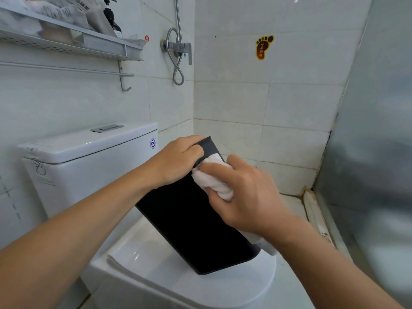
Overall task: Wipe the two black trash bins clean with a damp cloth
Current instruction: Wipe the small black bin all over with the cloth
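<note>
One black trash bin stands tilted on the closed white toilet lid, its lower edge resting on the lid. My left hand grips the bin's upper end, fingers curled over the edge. My right hand holds a bunched white cloth and presses it against the bin's upper side, just below my left hand. A tail of the cloth hangs under my right wrist. Only this one bin is in view.
The toilet tank stands behind the bin at the left. A wall shelf with bottles and a towel bar hang above it. A shower valve and hose sit on the tiled wall. A frosted glass panel closes the right side.
</note>
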### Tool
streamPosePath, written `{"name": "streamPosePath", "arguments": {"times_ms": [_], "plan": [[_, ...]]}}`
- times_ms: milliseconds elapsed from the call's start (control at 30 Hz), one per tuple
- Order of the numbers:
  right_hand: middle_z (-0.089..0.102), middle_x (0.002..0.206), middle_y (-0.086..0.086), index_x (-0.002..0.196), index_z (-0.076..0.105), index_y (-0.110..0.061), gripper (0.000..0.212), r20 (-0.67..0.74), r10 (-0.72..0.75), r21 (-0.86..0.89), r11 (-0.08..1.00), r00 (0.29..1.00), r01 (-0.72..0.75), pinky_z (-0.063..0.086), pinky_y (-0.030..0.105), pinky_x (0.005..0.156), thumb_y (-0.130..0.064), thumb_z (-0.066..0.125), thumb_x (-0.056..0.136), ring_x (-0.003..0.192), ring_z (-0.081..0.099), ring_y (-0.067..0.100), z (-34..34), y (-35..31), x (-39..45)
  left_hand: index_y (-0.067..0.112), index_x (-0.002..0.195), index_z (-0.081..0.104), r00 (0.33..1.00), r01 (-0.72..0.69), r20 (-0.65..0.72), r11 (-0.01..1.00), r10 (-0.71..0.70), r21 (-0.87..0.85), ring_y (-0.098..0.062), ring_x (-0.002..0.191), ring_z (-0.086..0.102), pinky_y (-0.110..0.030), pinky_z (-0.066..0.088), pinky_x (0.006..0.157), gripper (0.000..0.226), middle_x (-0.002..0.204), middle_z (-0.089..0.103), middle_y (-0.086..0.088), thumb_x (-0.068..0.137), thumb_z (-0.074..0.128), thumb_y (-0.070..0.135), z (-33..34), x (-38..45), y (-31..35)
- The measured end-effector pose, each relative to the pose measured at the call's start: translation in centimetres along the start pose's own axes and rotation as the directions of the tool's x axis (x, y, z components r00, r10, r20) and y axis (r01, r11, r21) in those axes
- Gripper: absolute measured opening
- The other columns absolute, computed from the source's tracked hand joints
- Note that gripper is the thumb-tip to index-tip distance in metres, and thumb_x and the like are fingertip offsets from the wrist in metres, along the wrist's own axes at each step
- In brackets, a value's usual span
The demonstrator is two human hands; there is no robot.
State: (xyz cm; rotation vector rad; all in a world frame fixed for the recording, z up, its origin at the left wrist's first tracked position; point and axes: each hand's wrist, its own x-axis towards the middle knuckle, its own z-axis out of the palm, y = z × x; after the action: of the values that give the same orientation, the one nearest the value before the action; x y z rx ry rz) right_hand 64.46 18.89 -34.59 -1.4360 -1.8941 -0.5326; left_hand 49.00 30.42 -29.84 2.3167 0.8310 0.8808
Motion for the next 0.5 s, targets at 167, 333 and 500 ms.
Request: {"name": "streamPosePath", "arguments": {"times_ms": [167, 333, 500], "plan": [[0.057, 0.085, -0.014, 0.117, 0.063, -0.051, 0.035, 0.244, 0.11, -0.004, 0.994, 0.964, -0.112, 0.052, 0.034, 0.062, -0.044, 0.058, 0.082, 0.074, 0.06, 0.012, -1.0, 2.3, -2.0, 0.003, 0.116, 0.067, 0.997, 0.073, -0.036, 0.997, -0.075, -0.036, -0.031, 0.114, 0.062, -0.053, 0.046, 0.105, 0.038, 0.119, 0.07, -0.014, 0.094, 0.041, 0.019, -1.4, -0.4, -0.9], [0.057, 0.084, -0.009, 0.115, 0.063, -0.049, 0.033, 0.213, 0.119, 0.01, 0.992, 0.97, -0.124, 0.053, 0.038, 0.062, -0.046, 0.053, 0.083, 0.072, 0.06, 0.016, -1.0, 2.5, -2.1, 0.003, 0.118, 0.066, 0.997, 0.067, -0.033, 0.997, -0.069, -0.043, -0.026, 0.112, 0.062, -0.047, 0.045, 0.106, 0.037, 0.118, 0.071, -0.011, 0.096, 0.041, 0.019, -0.6, -0.5, -0.1], [0.047, 0.077, -0.006, 0.117, 0.065, -0.047, 0.033, -0.007, 0.089, 0.073, 0.993, 0.996, -0.089, 0.044, 0.03, 0.05, -0.037, 0.061, 0.086, 0.061, 0.05, 0.016, -0.6, 1.2, -0.2, 0.002, 0.093, 0.055, 1.0, 0.001, 0.025, 1.0, 0.0, -0.014, -0.024, 0.08, 0.052, -0.048, 0.045, 0.078, 0.028, 0.084, 0.06, -0.009, 0.085, 0.039, 0.023, 0.7, -0.5, 1.2]]}}
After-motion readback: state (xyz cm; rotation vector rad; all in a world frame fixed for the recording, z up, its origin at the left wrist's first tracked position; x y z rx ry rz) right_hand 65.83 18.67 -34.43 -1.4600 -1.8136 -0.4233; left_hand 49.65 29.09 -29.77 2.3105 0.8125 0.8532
